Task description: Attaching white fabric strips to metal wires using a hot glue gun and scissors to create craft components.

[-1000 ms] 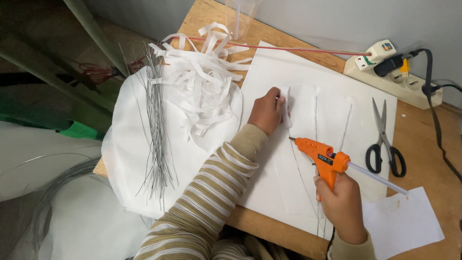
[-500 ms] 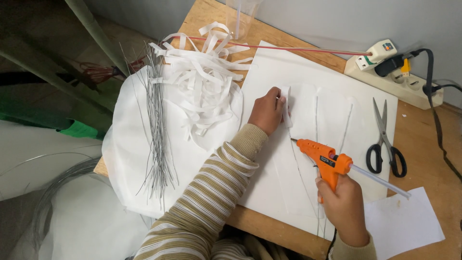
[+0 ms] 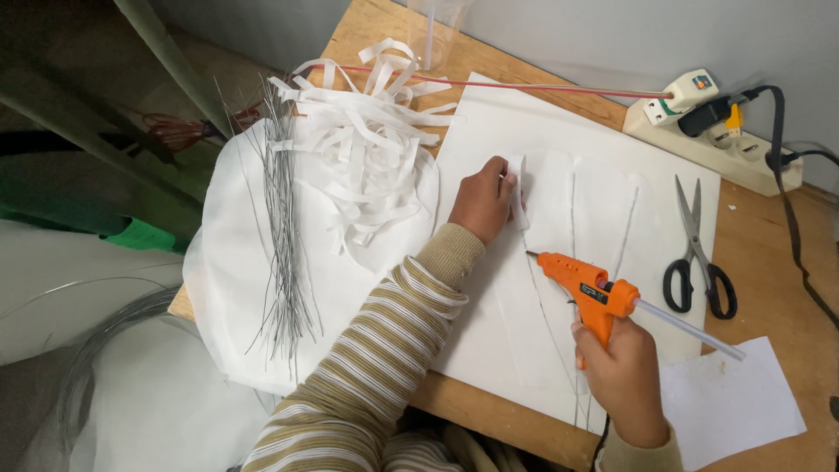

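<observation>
My left hand [image 3: 482,199] pinches the top end of a white paper strip [image 3: 519,192] that lies on a large white sheet [image 3: 559,131]. An orange glue gun [image 3: 587,287] with a clear glue stick out of its back is gripped by my right hand [image 3: 622,378]. Its nozzle points at a thin wire lying along the strip, just below my left hand. Two more wires [image 3: 574,214] lie on paper strips further right on the sheet.
A heap of white paper strips [image 3: 367,157] and a bundle of thin wires [image 3: 284,236] rest on white fabric at the left. Black-handled scissors [image 3: 696,253] lie at the right, a power strip [image 3: 717,131] behind them. A loose white paper [image 3: 734,406] sits near the table's front edge.
The glue gun has shifted slightly right and down along the wire. My left hand has kept its hold on the strip's top.
</observation>
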